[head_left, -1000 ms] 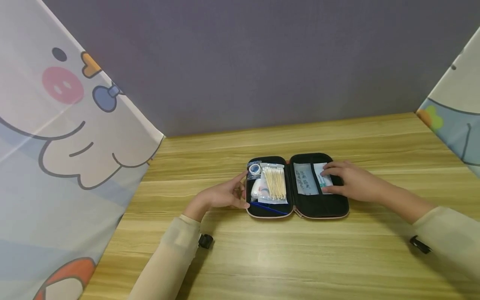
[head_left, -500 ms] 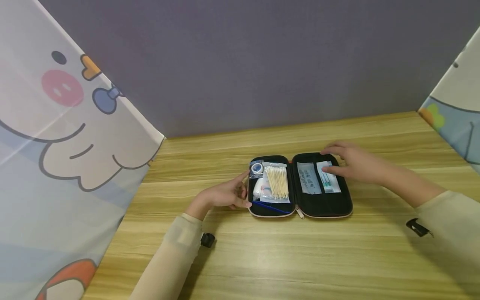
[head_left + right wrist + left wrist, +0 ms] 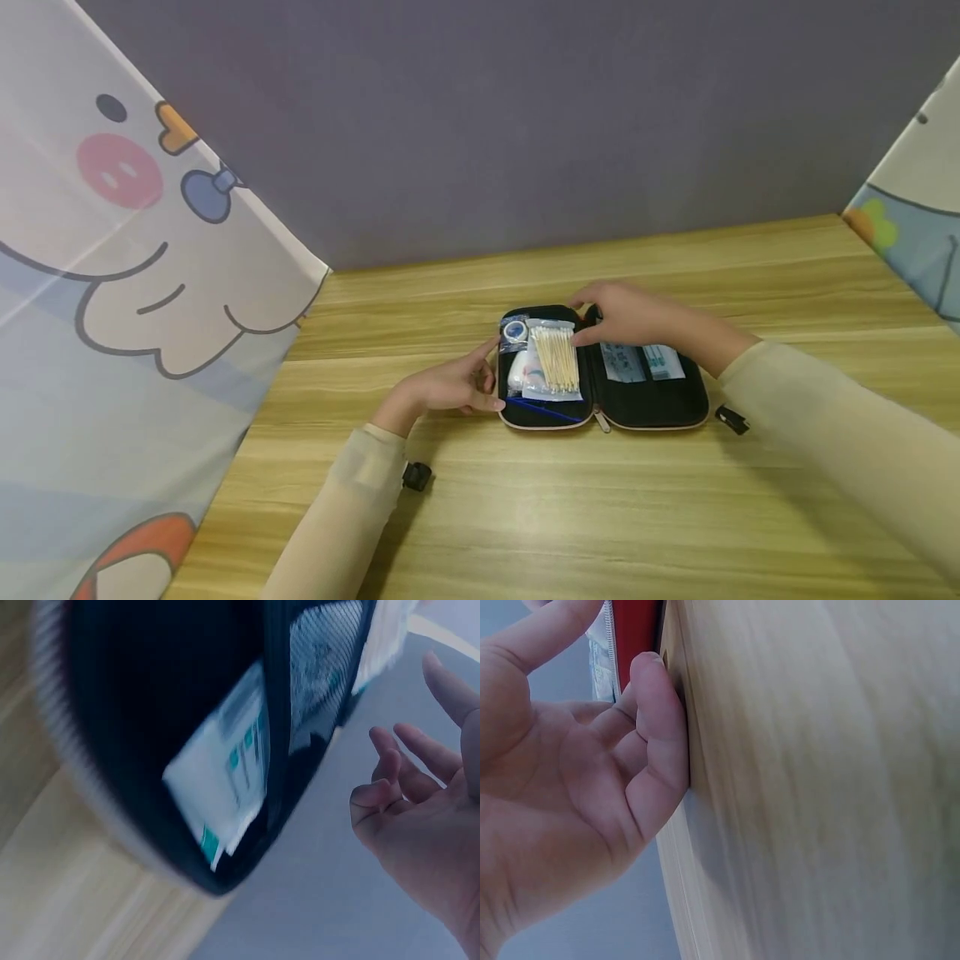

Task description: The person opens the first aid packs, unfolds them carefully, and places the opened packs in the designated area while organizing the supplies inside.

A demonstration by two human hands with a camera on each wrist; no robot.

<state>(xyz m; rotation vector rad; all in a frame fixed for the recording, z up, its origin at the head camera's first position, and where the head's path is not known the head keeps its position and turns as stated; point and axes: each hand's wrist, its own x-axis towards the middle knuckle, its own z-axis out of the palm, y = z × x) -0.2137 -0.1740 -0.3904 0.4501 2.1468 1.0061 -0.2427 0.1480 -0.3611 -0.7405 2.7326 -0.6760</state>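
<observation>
An unzipped black-lined case (image 3: 652, 408) lies spread flat on the table. Its left half holds a bag of cotton swabs (image 3: 557, 360), a white roll in clear wrap (image 3: 514, 332), a white wrapped item (image 3: 517, 372) and a thin blue strip (image 3: 543, 410). My left hand (image 3: 448, 387) rests against the case's left edge, index finger and thumb spread along it. My right hand (image 3: 633, 315) hovers over the hinge, thumb near the swab bag's right edge; contact is unclear. In the right wrist view its fingers are apart and loosely bent. A white-and-green packet (image 3: 225, 761) sits in the right half.
Beside that packet is a mesh pocket (image 3: 326, 652) with another packet inside. A zipper pull (image 3: 602, 422) lies at the front of the hinge. Behind the wooden table (image 3: 525, 517) rises a grey panel (image 3: 525, 133), with a printed cloth (image 3: 225, 292) at the left.
My right hand has left the white-and-green packet in the right half and moved left to the hinge and swab bag. My left hand has stayed at the case's left edge.
</observation>
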